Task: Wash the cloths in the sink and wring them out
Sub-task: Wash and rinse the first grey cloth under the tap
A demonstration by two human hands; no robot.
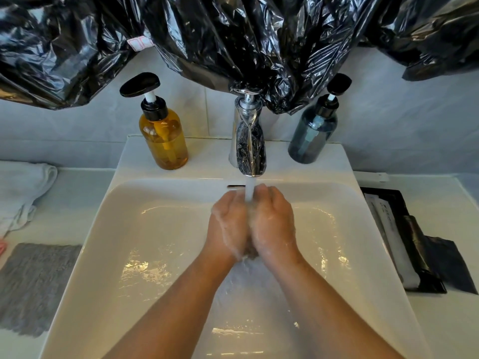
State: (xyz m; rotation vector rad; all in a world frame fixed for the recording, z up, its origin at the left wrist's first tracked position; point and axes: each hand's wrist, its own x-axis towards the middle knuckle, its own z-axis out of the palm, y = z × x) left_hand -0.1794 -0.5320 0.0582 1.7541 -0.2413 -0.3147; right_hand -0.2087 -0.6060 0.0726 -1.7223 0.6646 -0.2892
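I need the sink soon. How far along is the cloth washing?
Done: nothing that I can see finished. In hand: the soapy left hand and right hand press together under water running from the chrome tap in the white ceramic sink, with something dark between the palms, perhaps a cloth. Left: the flat grey textured cloth and the crumpled white cloth lie on the counter beside the sink, seemingly unwashed.

White counter (pixel 64 211), grey cloth (pixel 33 286), white towel (pixel 20 187), black packets (pixel 427 257)

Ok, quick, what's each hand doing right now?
Left hand: fingers curled, soapy; cannot tell if it holds anything.
Right hand: same, pressed against the left under the tap.
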